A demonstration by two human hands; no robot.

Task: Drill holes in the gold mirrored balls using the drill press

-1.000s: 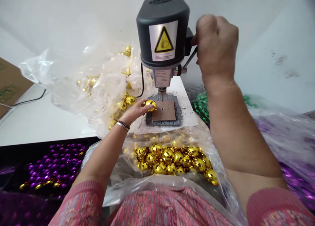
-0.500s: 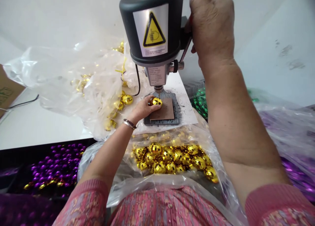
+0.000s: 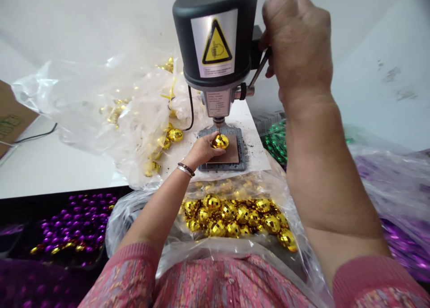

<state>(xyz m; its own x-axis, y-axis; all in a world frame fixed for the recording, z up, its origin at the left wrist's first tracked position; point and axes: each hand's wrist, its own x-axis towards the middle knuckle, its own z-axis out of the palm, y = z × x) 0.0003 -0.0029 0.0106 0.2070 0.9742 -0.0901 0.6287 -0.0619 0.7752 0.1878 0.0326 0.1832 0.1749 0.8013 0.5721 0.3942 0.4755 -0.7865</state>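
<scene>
My left hand pinches a gold mirrored ball against the brown pad on the base of a small bench drill press. The ball sits directly under the chuck, and the bit's tip is hidden or touching it; I cannot tell which. My right hand is closed around the press's metal feed lever, beside the black motor head. Below, a heap of gold mirrored balls lies in an open plastic bag on my lap.
A second plastic bag holding gold balls lies left of the press on a white table, with dark drill debris near the base. Purple beads, green beads and a cardboard box lie around.
The gold ball has moved rightward from the pad's left edge to directly beneath the chuck, carried by my left hand. My right hand stays on the lever.
</scene>
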